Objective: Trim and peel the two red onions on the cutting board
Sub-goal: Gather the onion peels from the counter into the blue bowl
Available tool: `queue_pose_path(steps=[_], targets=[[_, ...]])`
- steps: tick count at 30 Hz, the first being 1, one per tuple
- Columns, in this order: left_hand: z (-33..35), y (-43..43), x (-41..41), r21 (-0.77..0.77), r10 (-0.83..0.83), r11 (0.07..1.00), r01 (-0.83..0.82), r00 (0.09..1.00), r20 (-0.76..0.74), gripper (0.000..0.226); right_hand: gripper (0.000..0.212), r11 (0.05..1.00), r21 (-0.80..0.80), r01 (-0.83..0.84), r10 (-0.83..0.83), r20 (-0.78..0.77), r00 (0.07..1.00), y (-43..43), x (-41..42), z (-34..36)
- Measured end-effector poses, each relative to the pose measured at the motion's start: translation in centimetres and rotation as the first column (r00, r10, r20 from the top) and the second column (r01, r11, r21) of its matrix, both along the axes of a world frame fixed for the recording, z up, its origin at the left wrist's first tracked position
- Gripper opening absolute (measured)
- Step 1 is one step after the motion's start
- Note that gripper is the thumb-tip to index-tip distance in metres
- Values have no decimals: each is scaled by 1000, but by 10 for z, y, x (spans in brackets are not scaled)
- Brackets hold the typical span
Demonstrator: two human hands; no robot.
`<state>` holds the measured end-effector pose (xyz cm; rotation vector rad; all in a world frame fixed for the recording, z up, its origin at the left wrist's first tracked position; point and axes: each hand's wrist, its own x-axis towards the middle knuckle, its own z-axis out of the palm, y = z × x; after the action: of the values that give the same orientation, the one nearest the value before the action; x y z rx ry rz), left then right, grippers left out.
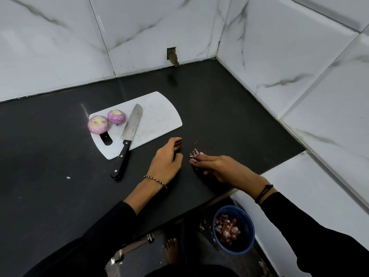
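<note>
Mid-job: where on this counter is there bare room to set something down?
Bare: the counter between the cutting board, back wall and right wall; the counter left of the knife handle; the board's right half, past the blade. Crowded: the board's left end with both onions, and the front edge where left hand and right hand flank the onion scraps.

- Black countertop (60, 196), set into a corner of the room.
- White marble-patterned wall tiles (60, 47), behind it and along its right side.
- Small rectangular hole (172, 54) in the back wall, just above the countertop.
- Blue bowl (248, 222) on the floor below the counter's edge, holding reddish scraps.
- Small white fleck (68, 177) on the countertop.
</note>
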<state>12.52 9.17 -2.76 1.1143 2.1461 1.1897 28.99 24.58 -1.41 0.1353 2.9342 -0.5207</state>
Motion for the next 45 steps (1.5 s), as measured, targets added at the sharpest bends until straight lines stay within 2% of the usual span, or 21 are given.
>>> queue_pose_path(steps=[5,8,11,21,24,26,29,33,35,37,42,45], targets=[[1,0,2,5,-1,1000,1,1000,-5,43,57,997,48,65,-51,-246,968,-9,9,-21],[1,0,2,2,-1,1000,1,1000,-10,43,52,989,100,106,-69,-315,946,-16,1,-22],[1,1,3,-3,1,1000,-1,1000,-10,43,45,982,144,126,-74,-317,946,-18,-10,-16],[5,4,12,-1,-16,1000,16,1000,-20,44,22,962,186,201,-175,-149,973,-22,-35,-4],[6,4,14,-7,-18,1000,18,1000,-21,44,22,953,123,278,-259,-153,954,-21,-35,-4],[8,5,16,-3,-21,1000,21,999,-30,43,24,921,-16,390,-386,-183,904,-20,-33,1],[11,8,18,5,-20,1000,20,999,-30,42,21,779,-328,535,-599,-135,789,-17,-26,8],[14,13,27,3,-37,999,37,999,-27,41,18,601,-504,620,-742,-64,667,-7,-8,10],[16,17,33,-2,-56,998,56,998,-28,41,18,466,-617,634,-807,-2,591,-3,3,10],[17,22,41,-9,-81,997,81,996,-23,41,18,320,-720,615,-844,77,530,-1,17,11],[24,37,63,15,-161,987,161,987,14,42,24,51,-889,456,-884,172,434,1,52,21],[28,49,80,48,-224,974,222,973,47,40,28,-47,-922,385,-896,209,393,2,76,23]])
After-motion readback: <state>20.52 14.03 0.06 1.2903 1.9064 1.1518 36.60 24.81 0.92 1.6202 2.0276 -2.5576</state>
